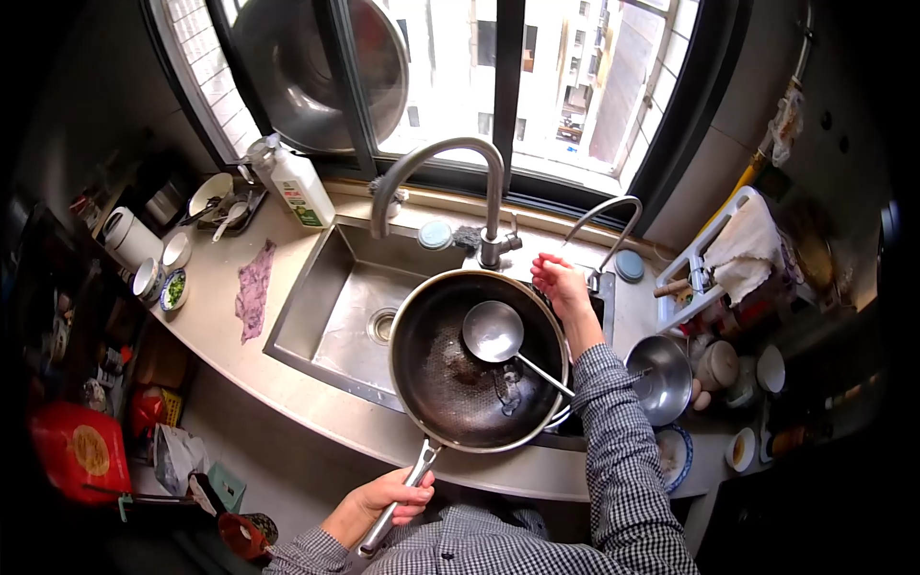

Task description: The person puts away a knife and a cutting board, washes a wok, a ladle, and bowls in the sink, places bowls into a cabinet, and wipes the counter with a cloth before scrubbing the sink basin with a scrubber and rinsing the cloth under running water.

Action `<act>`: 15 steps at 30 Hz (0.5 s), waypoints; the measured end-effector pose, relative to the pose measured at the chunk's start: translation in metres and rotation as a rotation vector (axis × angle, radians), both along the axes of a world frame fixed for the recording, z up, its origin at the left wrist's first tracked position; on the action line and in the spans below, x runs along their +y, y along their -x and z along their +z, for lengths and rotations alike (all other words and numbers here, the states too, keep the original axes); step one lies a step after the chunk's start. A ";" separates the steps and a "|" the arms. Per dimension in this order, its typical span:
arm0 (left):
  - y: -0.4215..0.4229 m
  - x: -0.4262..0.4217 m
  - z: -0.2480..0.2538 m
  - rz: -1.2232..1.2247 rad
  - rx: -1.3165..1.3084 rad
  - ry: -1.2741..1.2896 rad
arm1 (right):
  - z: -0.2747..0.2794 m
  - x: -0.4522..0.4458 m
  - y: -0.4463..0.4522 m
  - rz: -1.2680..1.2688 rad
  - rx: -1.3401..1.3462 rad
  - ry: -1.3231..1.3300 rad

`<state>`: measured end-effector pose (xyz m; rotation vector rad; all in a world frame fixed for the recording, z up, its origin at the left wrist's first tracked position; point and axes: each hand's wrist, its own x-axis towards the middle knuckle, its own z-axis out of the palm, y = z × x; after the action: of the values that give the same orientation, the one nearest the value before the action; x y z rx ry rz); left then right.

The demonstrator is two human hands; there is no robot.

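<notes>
My left hand (pixel 391 496) is wrapped round the metal handle of a dark frying pan (pixel 460 402), which is over the right part of the sink. Inside the pan lies a metal ladle (pixel 493 332), its handle resting across the pan's right rim, with a little water beside it. My right hand (pixel 560 280) is raised just past the pan's upper right rim, near the faucet (pixel 492 244); its fingers are bent and close together, and whether they hold something small I cannot make out. Left of the pan, the steel sink (pixel 335 307) shows its drain.
A pink cloth (pixel 254 292), a white bottle (pixel 302 190) and small bowls (pixel 176 251) stand left of the sink. On the right are a thin tap (pixel 613 203), a steel bowl (pixel 661 381), a blue-rimmed plate (pixel 683 450) and a rack (pixel 692 287) with a cloth.
</notes>
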<state>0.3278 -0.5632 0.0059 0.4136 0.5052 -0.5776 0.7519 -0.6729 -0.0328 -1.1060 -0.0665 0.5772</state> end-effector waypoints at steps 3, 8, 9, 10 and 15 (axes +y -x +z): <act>0.003 0.003 -0.008 -0.007 -0.055 0.019 | 0.007 0.001 0.005 -0.016 0.081 -0.049; 0.006 0.001 -0.018 -0.002 -0.144 -0.060 | 0.018 -0.019 0.025 0.102 -0.117 0.220; 0.007 0.000 -0.024 0.024 -0.176 -0.052 | 0.003 -0.021 0.029 0.147 -0.141 0.184; 0.008 -0.002 -0.029 0.038 -0.207 -0.044 | 0.011 -0.021 0.046 0.199 -0.227 0.333; 0.011 -0.001 -0.026 0.081 -0.148 -0.102 | -0.065 -0.066 0.053 0.385 -0.742 0.680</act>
<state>0.3166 -0.5638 -0.0202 0.5268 0.4084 -0.4404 0.6992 -0.7393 -0.0978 -1.9540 -0.7872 0.5096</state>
